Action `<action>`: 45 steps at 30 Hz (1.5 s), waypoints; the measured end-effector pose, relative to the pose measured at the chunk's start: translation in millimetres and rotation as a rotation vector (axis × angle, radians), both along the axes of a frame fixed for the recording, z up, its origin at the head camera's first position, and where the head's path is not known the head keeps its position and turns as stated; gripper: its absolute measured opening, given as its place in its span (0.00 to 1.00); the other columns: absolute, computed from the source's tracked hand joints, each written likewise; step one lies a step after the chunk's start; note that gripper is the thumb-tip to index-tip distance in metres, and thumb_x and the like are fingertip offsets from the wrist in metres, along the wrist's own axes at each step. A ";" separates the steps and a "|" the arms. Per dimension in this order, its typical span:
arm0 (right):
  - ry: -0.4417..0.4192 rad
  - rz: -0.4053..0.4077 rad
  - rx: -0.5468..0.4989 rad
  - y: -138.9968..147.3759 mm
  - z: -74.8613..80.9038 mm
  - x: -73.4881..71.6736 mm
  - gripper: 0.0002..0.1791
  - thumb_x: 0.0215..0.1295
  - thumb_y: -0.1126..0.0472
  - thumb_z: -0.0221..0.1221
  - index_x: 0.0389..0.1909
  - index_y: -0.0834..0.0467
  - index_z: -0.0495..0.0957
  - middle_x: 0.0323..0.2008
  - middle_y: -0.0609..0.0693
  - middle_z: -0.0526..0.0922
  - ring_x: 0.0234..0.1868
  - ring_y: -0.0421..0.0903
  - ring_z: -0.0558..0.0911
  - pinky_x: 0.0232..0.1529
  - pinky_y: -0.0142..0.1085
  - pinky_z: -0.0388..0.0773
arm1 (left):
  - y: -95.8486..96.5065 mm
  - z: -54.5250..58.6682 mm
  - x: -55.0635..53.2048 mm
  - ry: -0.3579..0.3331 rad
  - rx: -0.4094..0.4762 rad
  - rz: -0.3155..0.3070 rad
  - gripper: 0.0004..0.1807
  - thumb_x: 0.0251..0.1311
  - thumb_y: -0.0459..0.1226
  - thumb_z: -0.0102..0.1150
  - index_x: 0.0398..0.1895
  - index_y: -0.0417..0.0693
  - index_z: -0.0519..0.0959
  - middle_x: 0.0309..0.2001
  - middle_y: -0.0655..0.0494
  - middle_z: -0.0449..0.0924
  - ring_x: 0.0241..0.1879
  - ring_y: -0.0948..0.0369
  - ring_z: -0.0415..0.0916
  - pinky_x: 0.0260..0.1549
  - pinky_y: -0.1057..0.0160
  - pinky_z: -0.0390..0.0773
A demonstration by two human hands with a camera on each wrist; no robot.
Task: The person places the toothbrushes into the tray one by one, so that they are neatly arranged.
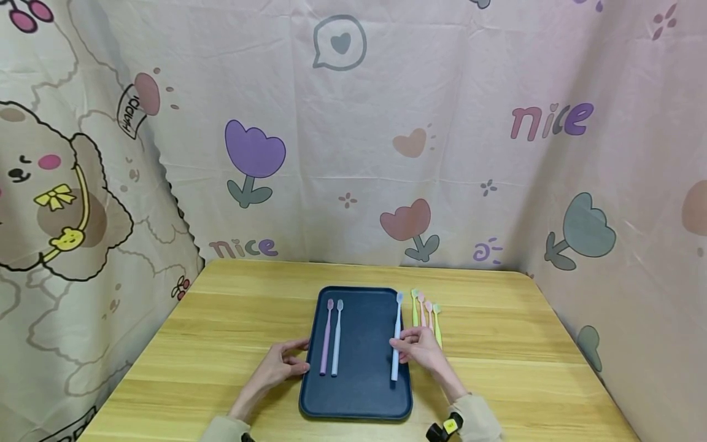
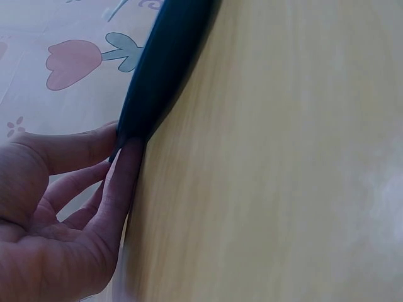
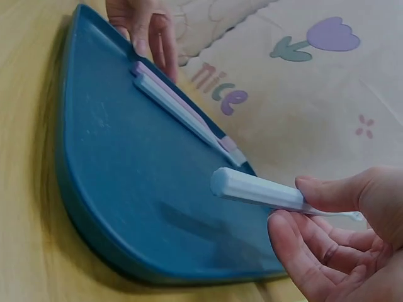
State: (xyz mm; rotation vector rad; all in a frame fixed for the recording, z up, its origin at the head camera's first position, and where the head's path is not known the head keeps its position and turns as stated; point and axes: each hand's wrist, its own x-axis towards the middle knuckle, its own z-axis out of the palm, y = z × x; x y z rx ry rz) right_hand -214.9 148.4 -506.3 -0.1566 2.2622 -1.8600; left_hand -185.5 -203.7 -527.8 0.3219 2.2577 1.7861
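A dark blue tray (image 1: pixel 364 350) lies lengthwise on the wooden table. My left hand (image 1: pixel 278 363) pinches its left rim between thumb and fingers, seen close up in the left wrist view. On the tray's left side a purple toothbrush (image 1: pixel 326 344) and a pale blue toothbrush (image 1: pixel 337 344) lie side by side, heads pointing away. Over the tray's right edge, my right hand (image 1: pixel 422 348) pinches another light blue toothbrush (image 1: pixel 395 363) by its handle between thumb and fingers. The right wrist view shows the handle end of this brush (image 3: pixel 249 187) raised above the tray, with its shadow below.
Right of the tray, several toothbrushes lie in a row: a green one (image 1: pixel 415 307), pink ones (image 1: pixel 422 310) and a yellow-green one (image 1: pixel 437 322), partly hidden by my right hand. The wooden table (image 1: pixel 513 362) ends at a patterned curtain (image 1: pixel 331 123) behind and at the sides.
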 end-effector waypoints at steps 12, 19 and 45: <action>0.017 0.029 0.007 -26.4 -3.2 -0.8 0.12 0.64 0.63 0.67 0.35 0.69 0.77 0.20 0.48 0.83 0.18 0.38 0.81 0.24 0.34 0.83 | -0.2 1.3 0.5 0.004 -0.001 0.000 0.36 0.56 0.24 0.65 0.68 0.21 0.63 0.62 0.22 0.70 0.43 0.48 0.86 0.37 0.69 0.83; 0.004 0.070 -0.018 -40.2 -5.9 -0.8 0.13 0.64 0.63 0.66 0.36 0.70 0.78 0.22 0.50 0.84 0.18 0.38 0.81 0.25 0.35 0.84 | -0.3 0.6 1.2 0.002 0.007 0.002 0.36 0.57 0.23 0.65 0.68 0.20 0.63 0.62 0.21 0.70 0.43 0.47 0.86 0.37 0.69 0.83; 0.048 0.079 0.012 -72.7 -19.7 -7.3 0.12 0.64 0.65 0.66 0.35 0.73 0.79 0.24 0.62 0.86 0.18 0.40 0.82 0.26 0.45 0.86 | 0.2 1.0 0.4 -0.010 -0.010 0.008 0.36 0.57 0.24 0.65 0.69 0.21 0.63 0.62 0.22 0.70 0.43 0.49 0.86 0.38 0.69 0.83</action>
